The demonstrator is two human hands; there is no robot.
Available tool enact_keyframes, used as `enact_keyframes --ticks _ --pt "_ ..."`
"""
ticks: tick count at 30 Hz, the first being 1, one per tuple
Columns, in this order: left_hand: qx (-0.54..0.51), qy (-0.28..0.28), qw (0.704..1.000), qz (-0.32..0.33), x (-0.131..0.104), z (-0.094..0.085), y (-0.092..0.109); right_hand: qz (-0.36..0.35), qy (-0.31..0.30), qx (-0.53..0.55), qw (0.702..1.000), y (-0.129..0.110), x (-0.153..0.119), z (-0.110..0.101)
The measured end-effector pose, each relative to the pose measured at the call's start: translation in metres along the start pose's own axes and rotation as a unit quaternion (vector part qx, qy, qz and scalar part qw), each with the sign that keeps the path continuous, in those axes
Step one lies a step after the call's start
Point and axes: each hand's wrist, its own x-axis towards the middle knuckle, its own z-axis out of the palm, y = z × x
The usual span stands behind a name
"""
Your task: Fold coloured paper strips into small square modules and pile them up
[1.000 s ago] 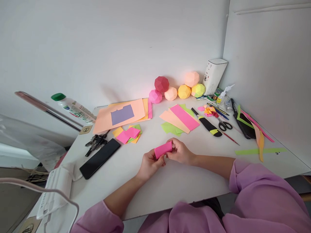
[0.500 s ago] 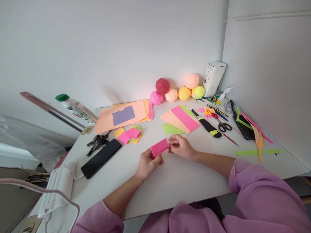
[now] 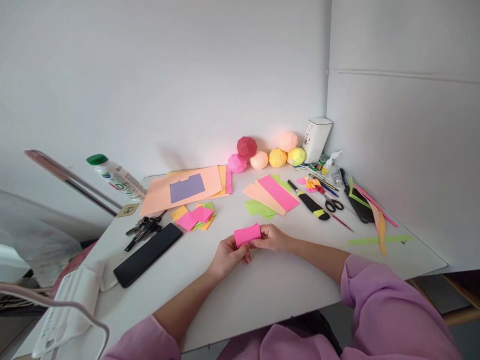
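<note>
A small piece of bright pink paper (image 3: 247, 235) is held between my hands above the front half of the table. My left hand (image 3: 229, 254) grips its left and lower edge, thumb in front. My right hand (image 3: 270, 238) pinches its right end between thumb and fingers. The paper looks slightly bowed; whether it is one sheet or several I cannot tell. Beyond it lie a pink strip (image 3: 279, 192), a peach strip (image 3: 262, 196) and green paper (image 3: 260, 208). Small pink, orange and green squares (image 3: 195, 217) overlap to the left.
A black phone (image 3: 148, 255) and keys (image 3: 146, 230) lie at left, near a white power strip (image 3: 69, 305). At right are a box cutter (image 3: 309, 201), scissors (image 3: 333, 204) and a glue bottle (image 3: 330, 163). Faceted paper balls (image 3: 258, 160) line the wall beside large peach sheets (image 3: 157, 195).
My right hand has closed in on the pink paper and now pinches its right end, and the paper has turned more level. The camera view has shifted somewhat.
</note>
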Motion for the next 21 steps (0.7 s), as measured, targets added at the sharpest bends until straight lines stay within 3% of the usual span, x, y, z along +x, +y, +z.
enact_keyframes --ticks 11,21 --pt "0.019 0.004 1.0 0.015 0.007 -0.007 0.002 0.02 0.047 -0.033 0.998 0.003 0.004 -0.01" --pt "-0.058 -0.001 0.998 -0.001 0.012 -0.012 -0.007 0.049 0.043 -0.033 0.997 0.002 0.006 -0.018"
